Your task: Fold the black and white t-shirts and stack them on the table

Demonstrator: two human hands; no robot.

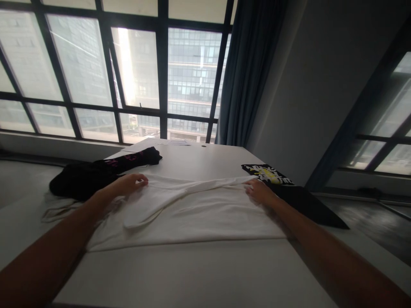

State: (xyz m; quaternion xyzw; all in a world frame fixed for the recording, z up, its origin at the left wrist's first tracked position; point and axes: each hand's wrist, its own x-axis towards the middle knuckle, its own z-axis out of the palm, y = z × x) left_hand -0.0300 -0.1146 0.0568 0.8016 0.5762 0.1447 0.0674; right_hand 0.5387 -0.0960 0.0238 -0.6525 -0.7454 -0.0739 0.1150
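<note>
A white shirt [205, 214] lies across the white table in front of me, wrinkled, its upper part folded over in a long slanting strip. At the shirt's far left corner is my left hand [131, 185], fingers curled and closed on the cloth. My right hand [259, 192] pinches the far right edge, its fingertips pressed together on the fabric. Between the hands the far edge runs nearly straight. The near hem lies flat on the table.
Left of the shirt lies a bunched black garment [77, 177] with pink print, over some pale cloth. At right is a black garment [308, 203] with white and yellow print. The white table [192, 273] reaches toward windows and a dark blue curtain [248, 77].
</note>
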